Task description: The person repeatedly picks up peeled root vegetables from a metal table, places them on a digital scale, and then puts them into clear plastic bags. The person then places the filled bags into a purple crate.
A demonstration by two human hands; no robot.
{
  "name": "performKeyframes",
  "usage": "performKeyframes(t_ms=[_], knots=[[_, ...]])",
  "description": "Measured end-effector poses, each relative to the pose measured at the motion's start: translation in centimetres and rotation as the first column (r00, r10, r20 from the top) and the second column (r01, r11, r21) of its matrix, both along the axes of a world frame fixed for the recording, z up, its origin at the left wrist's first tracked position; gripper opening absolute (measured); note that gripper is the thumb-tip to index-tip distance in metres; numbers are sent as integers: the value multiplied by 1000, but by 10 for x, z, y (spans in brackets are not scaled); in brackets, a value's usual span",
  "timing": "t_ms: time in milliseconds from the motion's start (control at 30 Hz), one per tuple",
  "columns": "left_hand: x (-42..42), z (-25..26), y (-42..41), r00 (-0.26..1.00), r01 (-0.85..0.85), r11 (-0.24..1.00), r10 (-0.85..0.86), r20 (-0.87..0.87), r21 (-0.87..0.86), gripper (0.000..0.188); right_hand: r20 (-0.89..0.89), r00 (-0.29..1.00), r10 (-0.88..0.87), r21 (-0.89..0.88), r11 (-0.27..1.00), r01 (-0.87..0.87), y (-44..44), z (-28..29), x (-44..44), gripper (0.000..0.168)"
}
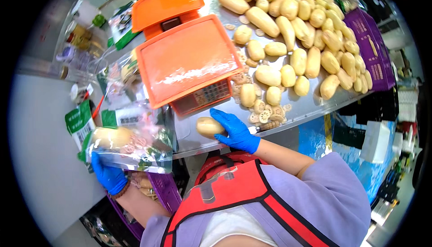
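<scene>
My left hand (109,174), in a blue glove, grips the lower edge of a clear plastic bag (153,156) with a green printed band. A pale lotus root segment and slices show inside it. My right hand (236,130), also blue-gloved, has its fingers and thumb around the right end of a peeled lotus root segment (207,126), low over the metal table (192,142). Just right of that hand, a knife (268,126) with a wooden handle lies by the table edge, beside lotus root slices (265,115). Behind both hands stands an orange scale (189,58).
Many peeled lotus root segments (268,75) cover the table's right side, against a purple crate (374,51). Another orange scale (168,4) stands behind the first. More packaging bags (81,122) lie at left. A second purple crate (165,189) holding produce stands below the table.
</scene>
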State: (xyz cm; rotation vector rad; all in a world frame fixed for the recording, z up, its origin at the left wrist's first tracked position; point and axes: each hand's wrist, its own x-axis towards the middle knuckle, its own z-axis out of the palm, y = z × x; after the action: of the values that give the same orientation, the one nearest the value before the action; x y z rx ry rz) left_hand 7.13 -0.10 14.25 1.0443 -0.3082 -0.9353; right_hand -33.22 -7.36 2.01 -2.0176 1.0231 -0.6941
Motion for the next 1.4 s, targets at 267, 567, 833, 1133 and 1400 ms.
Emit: performKeyframes(t_ms=[267, 567, 833, 1133, 1400], knots=[[-66, -10, -177, 864, 485, 757, -492, 108, -438, 32, 12, 991, -131, -55, 990, 132, 12, 7, -27, 70], [-169, -82, -215, 932, 357, 919, -362, -2, -167, 28, 90, 916, -390, -10, 920, 392, 0, 14, -86, 55], [-154, -49, -104, 625, 748, 567, -776, -79, 346, 31, -129, 890, -437, -384, 850, 361, -95, 3, -158, 44], [-195, -75, 6, 225, 950, 131, -917, -329, 283, 35, -492, 803, -337, -336, 924, 182, -134, -11, -148, 71], [-193, -63, -12, 358, 893, 268, -909, -212, 362, 32, -102, 858, -504, 21, 861, 508, -151, -10, -168, 60]])
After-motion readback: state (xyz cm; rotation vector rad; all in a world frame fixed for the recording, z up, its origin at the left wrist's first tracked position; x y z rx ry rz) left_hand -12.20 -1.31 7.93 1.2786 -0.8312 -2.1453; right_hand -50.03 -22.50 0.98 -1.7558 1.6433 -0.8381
